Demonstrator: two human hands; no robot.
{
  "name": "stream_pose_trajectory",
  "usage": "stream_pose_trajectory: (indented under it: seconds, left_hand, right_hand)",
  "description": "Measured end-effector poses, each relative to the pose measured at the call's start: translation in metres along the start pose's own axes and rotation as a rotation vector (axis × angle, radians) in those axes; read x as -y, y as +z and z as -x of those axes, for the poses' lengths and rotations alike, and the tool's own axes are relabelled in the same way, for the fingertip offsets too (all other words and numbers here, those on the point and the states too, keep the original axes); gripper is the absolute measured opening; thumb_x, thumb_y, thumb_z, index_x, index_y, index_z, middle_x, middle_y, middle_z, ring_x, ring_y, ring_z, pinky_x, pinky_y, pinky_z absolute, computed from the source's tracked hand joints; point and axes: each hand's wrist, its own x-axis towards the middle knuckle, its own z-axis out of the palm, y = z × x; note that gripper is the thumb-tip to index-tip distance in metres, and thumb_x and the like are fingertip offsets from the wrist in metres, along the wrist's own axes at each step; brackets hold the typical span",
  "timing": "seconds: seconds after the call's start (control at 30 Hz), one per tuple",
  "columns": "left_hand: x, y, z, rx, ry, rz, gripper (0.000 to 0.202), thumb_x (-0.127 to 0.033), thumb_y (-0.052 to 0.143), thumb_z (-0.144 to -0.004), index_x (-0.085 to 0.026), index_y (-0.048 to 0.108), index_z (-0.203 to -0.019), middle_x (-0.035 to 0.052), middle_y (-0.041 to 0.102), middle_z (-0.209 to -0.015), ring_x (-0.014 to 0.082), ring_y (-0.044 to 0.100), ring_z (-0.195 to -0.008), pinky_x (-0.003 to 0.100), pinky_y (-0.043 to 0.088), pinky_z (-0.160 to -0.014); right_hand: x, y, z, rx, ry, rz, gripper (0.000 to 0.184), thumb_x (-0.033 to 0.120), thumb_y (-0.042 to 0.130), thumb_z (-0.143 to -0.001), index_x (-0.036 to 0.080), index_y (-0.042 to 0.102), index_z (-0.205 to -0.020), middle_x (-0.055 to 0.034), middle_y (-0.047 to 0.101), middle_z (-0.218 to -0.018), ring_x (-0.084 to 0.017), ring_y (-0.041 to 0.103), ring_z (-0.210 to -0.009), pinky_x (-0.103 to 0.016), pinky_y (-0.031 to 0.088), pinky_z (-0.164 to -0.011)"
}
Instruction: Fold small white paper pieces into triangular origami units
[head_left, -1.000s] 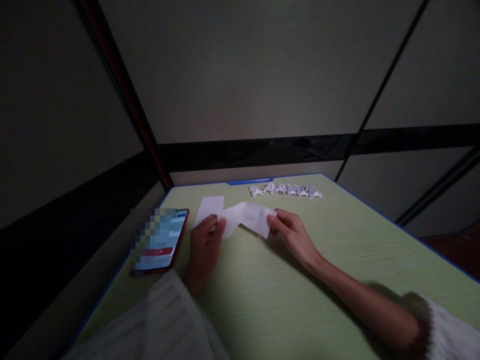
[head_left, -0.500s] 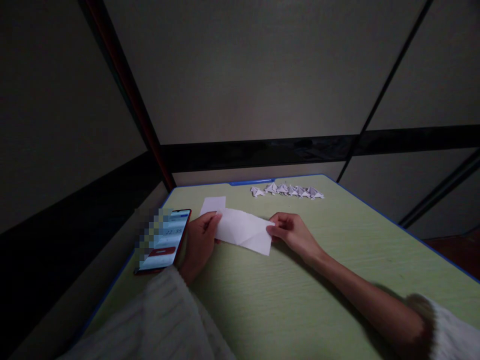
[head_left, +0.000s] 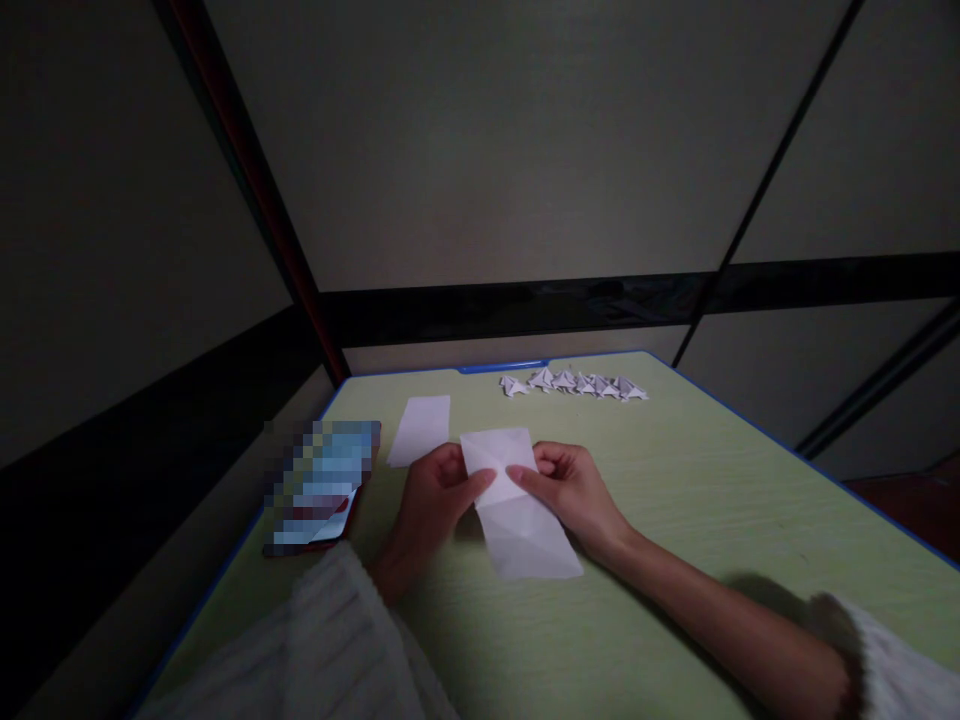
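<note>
Both hands grip one white sheet of paper (head_left: 525, 535) just above the table, its long side running toward me. Creases cross the sheet, and it bends slightly at its middle. My left hand (head_left: 439, 500) pinches the left edge, thumb on top and curled fingers beneath. On the opposite edge, my right hand (head_left: 577, 490) pinches the same way, its thumb tip close to the left one. Left of the sheet, flat on the table, lies white paper (head_left: 421, 428); whether it is one sheet or a stack I cannot tell.
A phone (head_left: 330, 480) with a lit, partly blurred screen lies at the table's left side. Several folded white paper figures (head_left: 574, 382) stand in a row at the back. The light green table (head_left: 675, 480) has a blue edge and meets a panelled wall (head_left: 510, 150).
The held paper has turned from lying crosswise to pointing toward me. My hands have come closer together, thumbs now near its middle. The paper on the table is more fully visible.
</note>
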Motion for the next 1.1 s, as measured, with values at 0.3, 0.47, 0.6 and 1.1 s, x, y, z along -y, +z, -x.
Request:
stream_pose_trajectory:
  seconds: [0.3, 0.47, 0.6, 1.1]
  left_hand:
    - [0.006, 0.001, 0.001, -0.004, -0.002, -0.066, 0.009, -0.018, 0.060, -0.056, -0.013, 0.056, -0.063, -0.0025, 0.061, -0.053, 0.0119, 0.057, -0.051, 0.018, 0.041, -0.044]
    - [0.006, 0.002, 0.004, -0.008, -0.063, -0.043, 0.022, -0.018, 0.061, -0.055, -0.014, 0.058, -0.077, -0.0019, 0.064, -0.053, 0.0135, 0.057, -0.046, 0.019, 0.040, -0.038]
    - [0.002, 0.001, 0.005, 0.032, -0.091, -0.033, 0.019, -0.017, 0.060, -0.056, -0.011, 0.061, -0.074, -0.0011, 0.063, -0.050, 0.0127, 0.056, -0.045, 0.018, 0.038, -0.039]
    - [0.006, -0.006, -0.001, 0.064, -0.106, -0.032, 0.013, -0.015, 0.063, -0.050, -0.012, 0.062, -0.062, -0.0008, 0.061, -0.054, 0.0091, 0.052, -0.047, 0.017, 0.035, -0.043]
  right_hand:
    - [-0.004, 0.001, -0.003, 0.074, 0.046, -0.074, 0.019, 0.022, 0.069, -0.048, 0.010, 0.058, -0.058, 0.0028, 0.056, -0.047, -0.007, 0.048, -0.044, -0.018, 0.034, -0.044]
    - [-0.003, 0.001, -0.004, -0.006, 0.019, -0.090, 0.019, 0.025, 0.066, -0.051, 0.010, 0.056, -0.052, 0.0030, 0.053, -0.044, -0.005, 0.041, -0.038, -0.018, 0.027, -0.040]
    - [-0.002, -0.001, -0.004, 0.011, -0.008, -0.042, 0.017, 0.024, 0.065, -0.052, 0.010, 0.055, -0.055, 0.0034, 0.052, -0.046, -0.005, 0.042, -0.041, -0.018, 0.030, -0.042]
    - [0.006, -0.033, -0.017, 0.168, -0.077, 0.279, 0.017, 0.022, 0.065, -0.054, 0.008, 0.057, -0.049, 0.0045, 0.046, -0.042, -0.003, 0.035, -0.039, -0.017, 0.024, -0.039]
